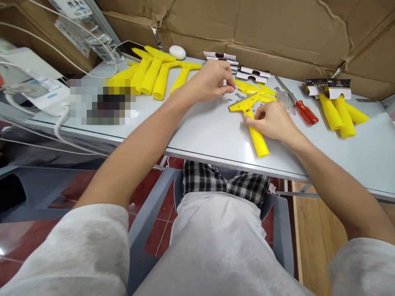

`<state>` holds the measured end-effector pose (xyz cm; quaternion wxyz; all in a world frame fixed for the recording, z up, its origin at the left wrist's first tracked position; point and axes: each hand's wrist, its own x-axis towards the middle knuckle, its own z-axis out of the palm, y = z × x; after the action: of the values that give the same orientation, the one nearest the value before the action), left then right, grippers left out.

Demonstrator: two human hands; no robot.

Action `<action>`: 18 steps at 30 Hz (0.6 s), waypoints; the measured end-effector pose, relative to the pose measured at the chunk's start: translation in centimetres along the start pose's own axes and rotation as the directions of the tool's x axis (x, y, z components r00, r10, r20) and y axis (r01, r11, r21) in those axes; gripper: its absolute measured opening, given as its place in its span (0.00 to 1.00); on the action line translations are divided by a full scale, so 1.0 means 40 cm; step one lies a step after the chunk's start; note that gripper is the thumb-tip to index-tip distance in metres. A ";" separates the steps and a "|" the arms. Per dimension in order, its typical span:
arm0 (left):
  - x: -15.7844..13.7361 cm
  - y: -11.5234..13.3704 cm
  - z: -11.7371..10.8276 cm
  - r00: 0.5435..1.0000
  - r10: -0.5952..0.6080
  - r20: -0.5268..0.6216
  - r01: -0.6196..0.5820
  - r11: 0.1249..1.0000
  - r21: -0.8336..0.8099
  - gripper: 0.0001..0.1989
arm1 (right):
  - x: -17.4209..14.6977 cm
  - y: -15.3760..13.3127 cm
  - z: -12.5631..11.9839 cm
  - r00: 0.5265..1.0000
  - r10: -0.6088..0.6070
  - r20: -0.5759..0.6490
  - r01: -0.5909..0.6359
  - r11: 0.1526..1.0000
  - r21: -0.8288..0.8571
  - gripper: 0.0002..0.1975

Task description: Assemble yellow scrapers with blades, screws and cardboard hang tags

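Observation:
My right hand (274,120) is closed around the upper handle of a yellow scraper (258,141). The scraper lies tilted over the table, its wide head pointing away from me and a metal strip along the head's edge. Above and left of that head, my left hand (217,80) is closed in a pinch; whatever is between its fingertips is too small to make out. Small loose screws (239,97) are scattered just right of the left fingertips. Behind them lie flat yellow plastic pieces (248,87), and thin metal plates (284,98) rest beyond my right hand.
A red-handled screwdriver (305,113) lies right of the plates. Further right are yellow handles (342,115) with black-and-white cards. Several yellow scraper handles (157,72) sit left, near a white oval case (177,52). White cards (253,75) lie against the cardboard (277,33) at the back.

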<state>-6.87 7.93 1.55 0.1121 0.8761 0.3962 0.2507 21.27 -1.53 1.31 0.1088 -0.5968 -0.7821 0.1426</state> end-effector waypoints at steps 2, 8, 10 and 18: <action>0.000 0.002 -0.001 1.000 0.014 0.001 -0.014 1.000 0.004 0.20 | -0.002 -0.006 -0.001 1.000 0.000 -0.018 0.000 1.000 0.010 0.25; 0.000 0.021 0.007 0.999 0.036 0.034 -0.036 0.999 -0.016 0.18 | -0.011 -0.029 -0.011 1.000 0.029 -0.007 -0.029 1.000 -0.001 0.24; -0.001 0.026 0.009 0.998 0.036 0.054 -0.034 0.999 -0.025 0.17 | -0.016 -0.041 -0.015 0.999 0.054 0.003 -0.054 0.998 -0.015 0.24; -0.010 0.050 -0.006 1.000 0.022 0.015 -0.021 0.999 -0.042 0.19 | -0.004 -0.010 -0.012 1.000 -0.002 -0.012 0.003 1.000 0.015 0.28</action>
<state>-5.95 6.31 2.42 0.1308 0.8797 0.3806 0.2534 21.13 -1.73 1.89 0.1181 -0.5958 -0.7811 0.1450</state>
